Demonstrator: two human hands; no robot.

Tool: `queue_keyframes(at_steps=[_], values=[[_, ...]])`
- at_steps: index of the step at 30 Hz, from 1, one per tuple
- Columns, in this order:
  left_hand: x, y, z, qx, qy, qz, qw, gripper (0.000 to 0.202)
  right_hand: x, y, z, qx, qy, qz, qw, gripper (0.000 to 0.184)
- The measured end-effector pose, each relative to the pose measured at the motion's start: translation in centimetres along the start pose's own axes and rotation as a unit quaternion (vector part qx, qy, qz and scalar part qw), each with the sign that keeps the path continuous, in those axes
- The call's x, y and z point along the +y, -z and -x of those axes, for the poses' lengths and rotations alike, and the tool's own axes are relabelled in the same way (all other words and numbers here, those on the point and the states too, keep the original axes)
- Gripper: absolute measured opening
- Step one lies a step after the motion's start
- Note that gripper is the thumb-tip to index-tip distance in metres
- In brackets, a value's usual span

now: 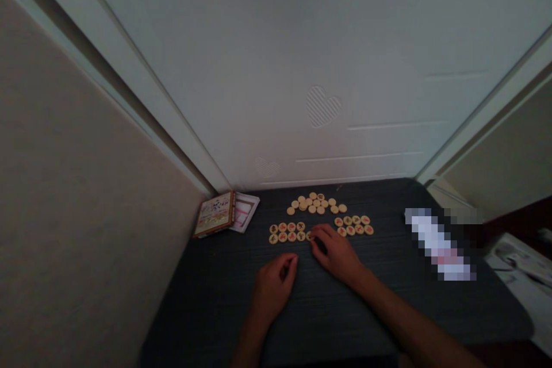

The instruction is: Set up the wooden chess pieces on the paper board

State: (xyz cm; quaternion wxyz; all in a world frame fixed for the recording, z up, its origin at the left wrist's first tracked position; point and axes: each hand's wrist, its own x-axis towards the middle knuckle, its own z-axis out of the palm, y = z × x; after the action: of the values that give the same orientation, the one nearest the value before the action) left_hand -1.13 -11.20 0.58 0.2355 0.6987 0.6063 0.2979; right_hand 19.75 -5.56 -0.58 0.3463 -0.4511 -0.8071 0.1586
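Round wooden xiangqi pieces lie on a dark table [241, 299] in three groups. A loose cluster of blank-looking, face-down pieces [314, 204] sits at the back. Below it, a double row of pieces with red and black characters [287, 233] lies left of centre, and a shorter double row [353, 225] lies to the right. My right hand [335, 253] reaches over the right end of the left rows, its fingertips on a piece [309, 236] that is partly hidden. My left hand [272, 286] rests loosely curled just below those rows, apart from them.
A decorated cardboard box [214, 214] and a white carton or lid [244, 211] lie at the table's back left corner. A pixelated object [437, 244] lies on the right. Walls and a white panelled door border the table's far sides; papers [521, 270] lie beyond its right edge.
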Motion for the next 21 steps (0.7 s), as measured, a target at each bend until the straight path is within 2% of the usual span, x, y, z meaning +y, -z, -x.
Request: queue_keyframes(at_steps=[3, 6, 11, 14, 16, 21], values=[[0.2, 0.5, -0.4, 0.011, 0.016, 0.021, 1.000, 0.029, 0.0, 0.2, 0.1, 0.022, -0.009, -0.039, 0.999, 0.024], [1.0, 1.6, -2.0, 0.021, 0.002, 0.021, 1.000, 0.030, 0.0, 0.7, 0.3, 0.047, -0.016, -0.077, 0.996, 0.021], [2.8, 2.5, -8.2, 0.028, -0.081, -0.039, 0.996, 0.023, -0.1, 1.7, 0.5, 0.108, -0.036, -0.108, 0.988, 0.021], [3.3, 1.7, -12.0, 0.007, -0.110, -0.103, 0.989, 0.022, 0.1, 2.3, 0.5, 0.147, -0.039, -0.115, 0.982, 0.021], [3.3, 0.8, -13.8, -0.004, -0.122, -0.129, 0.984, 0.022, 0.2, 2.6, 0.5, 0.164, -0.042, -0.117, 0.979, 0.021], [2.4, -1.1, -15.2, -0.012, -0.127, -0.143, 0.982, 0.019, 0.3, 3.1, 0.5, 0.168, -0.046, -0.125, 0.977, 0.021]])
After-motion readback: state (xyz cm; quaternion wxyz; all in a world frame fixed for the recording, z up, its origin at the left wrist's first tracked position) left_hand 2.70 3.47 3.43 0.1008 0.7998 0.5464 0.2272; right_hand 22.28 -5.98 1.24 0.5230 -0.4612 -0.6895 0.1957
